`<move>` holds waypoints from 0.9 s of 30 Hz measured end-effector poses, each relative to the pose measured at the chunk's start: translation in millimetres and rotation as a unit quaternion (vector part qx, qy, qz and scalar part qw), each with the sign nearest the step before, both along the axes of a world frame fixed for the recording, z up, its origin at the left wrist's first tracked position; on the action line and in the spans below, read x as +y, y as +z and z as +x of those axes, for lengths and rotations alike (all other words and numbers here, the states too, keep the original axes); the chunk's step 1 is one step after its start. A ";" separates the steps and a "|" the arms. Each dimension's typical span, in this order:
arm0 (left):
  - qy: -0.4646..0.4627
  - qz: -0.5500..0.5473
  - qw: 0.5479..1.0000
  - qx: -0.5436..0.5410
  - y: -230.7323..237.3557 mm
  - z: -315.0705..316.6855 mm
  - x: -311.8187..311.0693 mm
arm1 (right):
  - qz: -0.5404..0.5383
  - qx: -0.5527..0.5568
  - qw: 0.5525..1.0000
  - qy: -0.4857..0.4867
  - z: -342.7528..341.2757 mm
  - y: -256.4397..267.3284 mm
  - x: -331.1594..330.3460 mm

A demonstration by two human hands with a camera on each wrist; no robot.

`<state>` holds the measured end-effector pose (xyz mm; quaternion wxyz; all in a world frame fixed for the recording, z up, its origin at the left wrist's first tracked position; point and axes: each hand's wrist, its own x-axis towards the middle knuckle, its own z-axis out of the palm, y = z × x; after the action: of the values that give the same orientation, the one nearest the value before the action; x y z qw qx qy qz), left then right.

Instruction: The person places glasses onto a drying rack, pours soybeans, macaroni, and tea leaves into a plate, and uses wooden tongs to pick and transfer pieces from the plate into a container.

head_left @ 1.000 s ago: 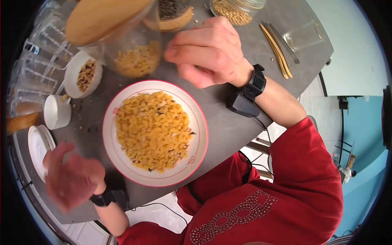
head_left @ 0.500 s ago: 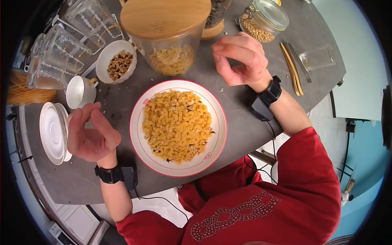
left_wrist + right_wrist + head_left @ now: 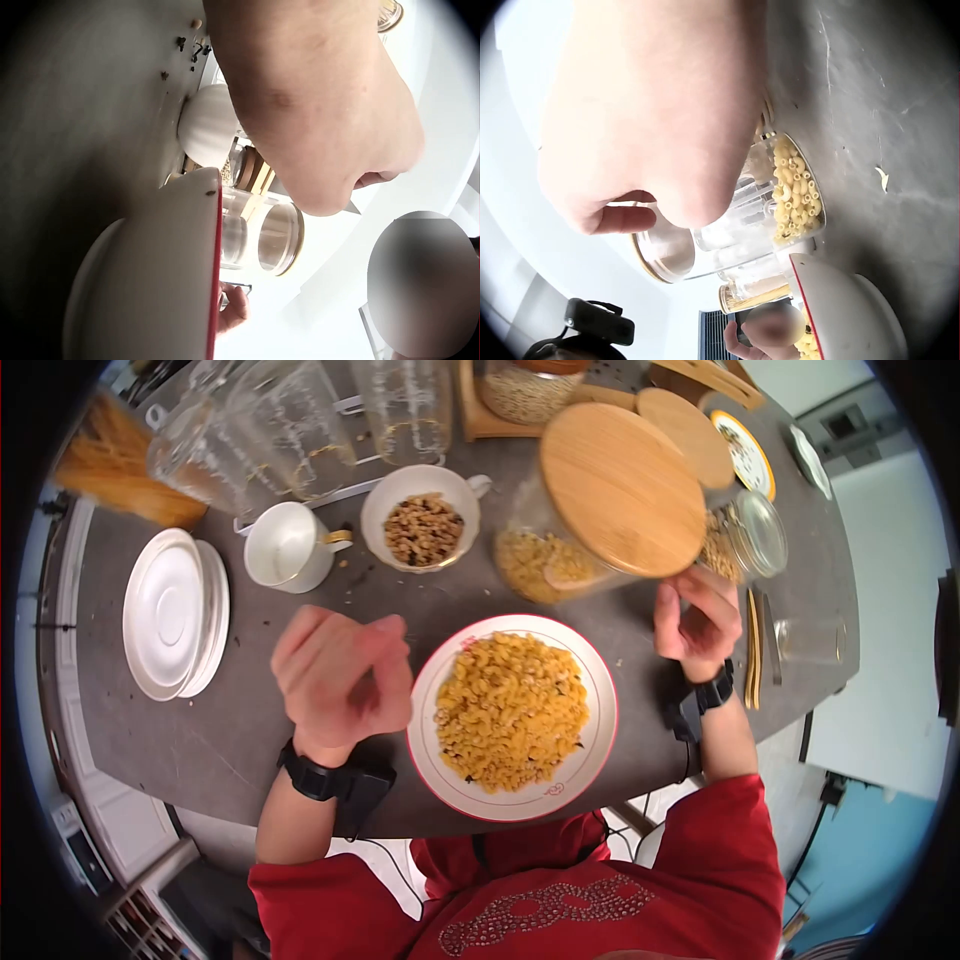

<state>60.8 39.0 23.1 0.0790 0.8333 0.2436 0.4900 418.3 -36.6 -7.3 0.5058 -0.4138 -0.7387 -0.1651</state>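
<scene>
Head view: 1 red-rimmed dish (image 3: 427, 748) of macaroni (image 3: 512, 710) rests on the gray surface (image 3: 215, 745) between the left hand (image 3: 345, 678) and right hand (image 3: 705, 622), each grip loosely curled and holding nothing. Left wrist view: the left hand is raised near the dish's rim. Right wrist view: the right hand is near 1 clear, partly filled macaroni jar (image 3: 799, 191), the dish beyond.

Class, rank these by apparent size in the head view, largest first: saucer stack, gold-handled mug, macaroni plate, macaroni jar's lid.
1. Macaroni plate
2. Macaroni jar's lid
3. Saucer stack
4. Gold-handled mug
</scene>
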 end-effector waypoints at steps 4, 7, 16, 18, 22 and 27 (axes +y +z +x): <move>-0.003 0.030 0.998 -0.059 -10.9 -1.1 2.7 | -0.024 -0.026 0.999 -0.032 1.4 3.5 -6.3; 0.020 0.020 0.997 -0.077 -18.3 -5.4 3.5 | -0.027 0.027 0.999 -0.018 -1.2 -2.6 -7.5; 0.088 0.058 0.989 -0.105 -24.2 -2.9 6.3 | -0.012 0.043 0.998 -0.048 -10.4 -0.9 -9.2; 0.087 0.050 0.987 -0.126 -21.7 2.3 3.0 | -0.008 0.041 0.998 -0.041 -10.2 -0.1 -14.4; 0.087 0.044 0.991 -0.092 -28.6 -0.1 7.0 | -0.020 0.036 0.998 -0.048 -11.4 3.7 -13.6; 0.089 0.058 0.991 -0.084 -27.7 -4.4 12.7 | -0.057 0.080 0.993 -0.068 -5.6 -3.1 -4.6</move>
<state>56.4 51.7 -4.6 0.0073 0.7675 0.2804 0.5764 412.7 -41.2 -10.3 0.5265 -0.5032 -0.6740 -0.1235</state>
